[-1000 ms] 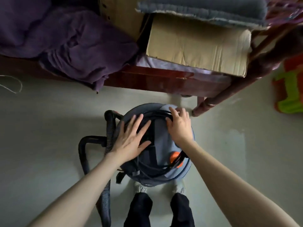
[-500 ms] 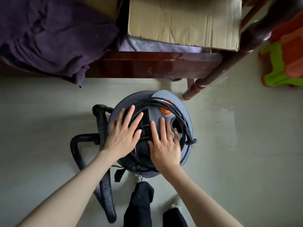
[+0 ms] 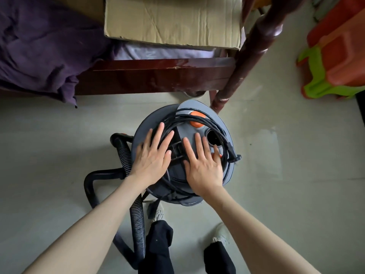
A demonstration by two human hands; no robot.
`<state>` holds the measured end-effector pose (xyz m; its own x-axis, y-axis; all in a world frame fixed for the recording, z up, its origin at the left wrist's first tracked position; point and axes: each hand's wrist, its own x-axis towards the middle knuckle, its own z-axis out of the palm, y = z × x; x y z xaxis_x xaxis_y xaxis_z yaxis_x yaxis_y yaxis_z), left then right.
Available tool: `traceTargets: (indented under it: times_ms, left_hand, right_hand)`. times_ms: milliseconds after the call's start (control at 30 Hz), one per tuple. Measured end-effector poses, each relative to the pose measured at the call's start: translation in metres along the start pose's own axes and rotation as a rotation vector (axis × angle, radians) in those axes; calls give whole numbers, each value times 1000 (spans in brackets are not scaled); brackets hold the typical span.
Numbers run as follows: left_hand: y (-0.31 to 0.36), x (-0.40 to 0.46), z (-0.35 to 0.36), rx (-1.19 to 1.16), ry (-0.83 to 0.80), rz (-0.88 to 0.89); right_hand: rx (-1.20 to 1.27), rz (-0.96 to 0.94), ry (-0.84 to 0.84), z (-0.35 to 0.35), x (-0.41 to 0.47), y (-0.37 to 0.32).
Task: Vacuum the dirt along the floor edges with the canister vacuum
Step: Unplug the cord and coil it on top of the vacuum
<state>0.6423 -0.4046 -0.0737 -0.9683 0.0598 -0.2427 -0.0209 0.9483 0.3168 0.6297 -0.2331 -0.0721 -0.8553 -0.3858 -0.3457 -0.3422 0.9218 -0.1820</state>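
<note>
A round grey canister vacuum [image 3: 215, 119] stands on the floor in front of my feet. A black power cord [image 3: 209, 123] lies coiled on its lid, over an orange button [image 3: 197, 118]. The cord's plug [image 3: 235, 157] hangs at the lid's right rim. My left hand [image 3: 153, 157] lies flat on the left of the lid, fingers straight and spread over the cord. My right hand [image 3: 203, 165] lies flat on the right of the lid beside a round port [image 3: 214, 137]. A black ribbed hose [image 3: 136, 208] loops from the canister's left side down past my legs.
A dark red wooden bed frame [image 3: 158, 76] runs across just beyond the vacuum, its post [image 3: 243, 62] close to the lid's far right. A cardboard box [image 3: 173, 18] and purple bedding [image 3: 39, 46] lie on it. Stacked red and green plastic stools [image 3: 335, 60] stand at right. Pale floor [image 3: 296, 194] surrounds me.
My right hand moved from the lid's far edge to its near right side and now lies flat. The camera view shifted toward the bed; the left hand stayed on the lid.
</note>
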Motion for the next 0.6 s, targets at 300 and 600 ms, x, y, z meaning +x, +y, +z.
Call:
traceTargets:
  times_ms: [300, 600]
  left_hand:
    - [95, 22, 32, -27, 52, -56]
    - [185, 27, 58, -8, 31, -54]
  right_hand:
    - [-50, -82, -55, -18, -8, 102]
    - [-41, -69, -51, -19, -44, 188]
